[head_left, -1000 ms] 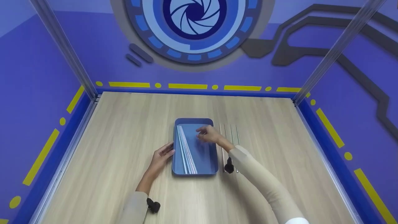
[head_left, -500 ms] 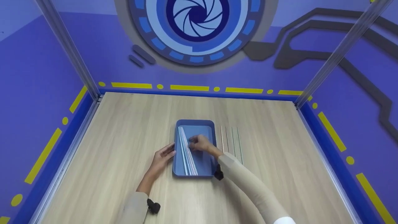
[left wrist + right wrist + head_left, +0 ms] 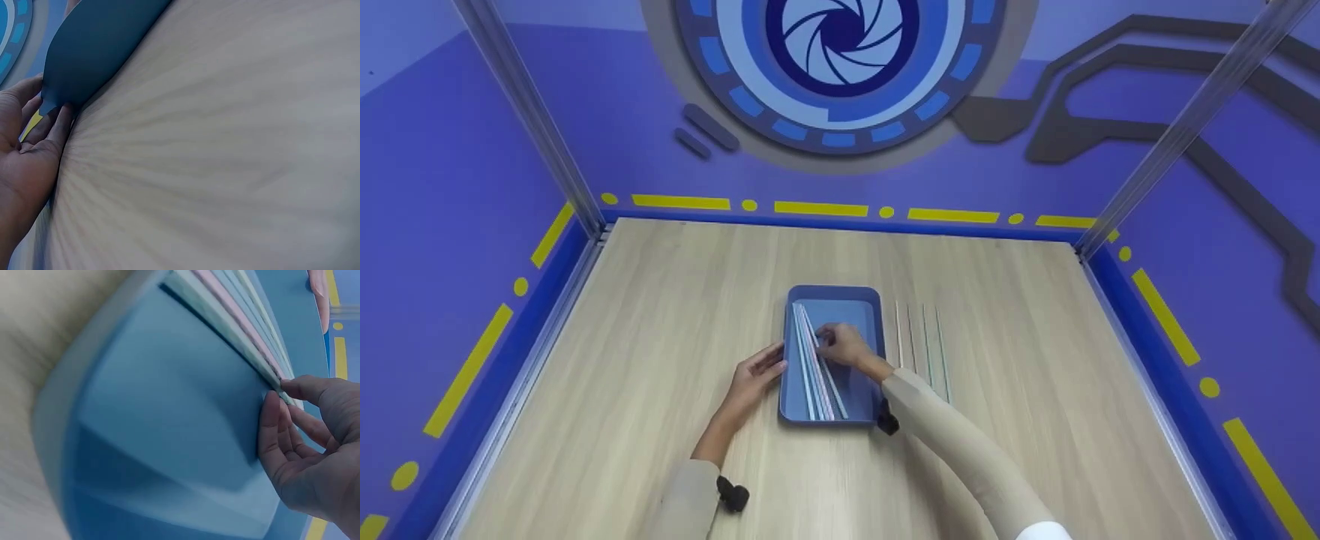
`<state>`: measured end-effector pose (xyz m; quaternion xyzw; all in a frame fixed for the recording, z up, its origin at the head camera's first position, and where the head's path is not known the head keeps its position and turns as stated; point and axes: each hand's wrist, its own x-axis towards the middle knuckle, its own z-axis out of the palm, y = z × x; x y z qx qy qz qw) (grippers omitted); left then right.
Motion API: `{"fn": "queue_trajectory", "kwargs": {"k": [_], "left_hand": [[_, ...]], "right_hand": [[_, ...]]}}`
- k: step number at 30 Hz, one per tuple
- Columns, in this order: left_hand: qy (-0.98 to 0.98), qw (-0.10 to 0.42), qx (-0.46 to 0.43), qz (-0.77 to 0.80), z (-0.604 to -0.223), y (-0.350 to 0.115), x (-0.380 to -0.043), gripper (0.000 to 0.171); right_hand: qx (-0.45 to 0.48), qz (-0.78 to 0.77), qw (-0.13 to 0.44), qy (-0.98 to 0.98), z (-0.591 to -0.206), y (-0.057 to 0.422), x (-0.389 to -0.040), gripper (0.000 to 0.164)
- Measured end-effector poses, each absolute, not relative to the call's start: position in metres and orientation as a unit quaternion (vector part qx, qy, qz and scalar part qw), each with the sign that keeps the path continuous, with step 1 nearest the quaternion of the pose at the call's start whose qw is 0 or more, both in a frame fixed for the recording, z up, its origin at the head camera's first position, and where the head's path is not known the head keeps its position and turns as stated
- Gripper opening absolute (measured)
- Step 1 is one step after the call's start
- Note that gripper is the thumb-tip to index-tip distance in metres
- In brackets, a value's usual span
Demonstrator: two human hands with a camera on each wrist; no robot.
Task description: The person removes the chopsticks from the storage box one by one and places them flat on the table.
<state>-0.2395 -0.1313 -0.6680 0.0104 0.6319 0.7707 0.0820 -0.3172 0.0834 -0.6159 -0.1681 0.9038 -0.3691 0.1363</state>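
Observation:
A blue tray (image 3: 864, 405) lies on the table with several slim pastel chopsticks (image 3: 808, 367) slanting along its left side. In the right wrist view they are pale green, pink, blue and cream. Thumb and fingers of my right hand (image 3: 846, 346) pinch the rightmost one, a pale green chopstick (image 3: 225, 326), whose near end stands a little apart from the bunch. My left hand (image 3: 750, 382) touches the tray's left outer side, its fingers fairly straight. The left wrist view shows its fingers (image 3: 63, 121) against the tray wall (image 3: 95, 50).
On the wooden table (image 3: 675, 300), several thin chopsticks (image 3: 927, 341) lie spaced out side by side right of the tray. My right forearm passes over their near ends. Blue patterned walls (image 3: 840, 180) enclose the back and both sides.
My right hand has moved left and down to the bunch and taken hold of the pale green chopstick. That chopstick has parted from the others. My left hand stays at the tray.

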Motion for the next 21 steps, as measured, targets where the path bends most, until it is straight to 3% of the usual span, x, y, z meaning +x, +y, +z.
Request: {"fn": "queue_trajectory", "kwargs": {"k": [10, 21], "left_hand": [[0.643, 0.082, 0.002, 0.761, -0.67, -0.131, -0.239, 0.054], [0.644, 0.08, 0.007, 0.761, -0.67, -0.132, -0.24, 0.055]], "right_hand": [[-0.15, -0.297, 0.116, 0.936, -0.612, 0.09, -0.316, 0.014], [-0.179, -0.331, 0.065, 0.924, -0.604, 0.103, -0.316, 0.025]]}}
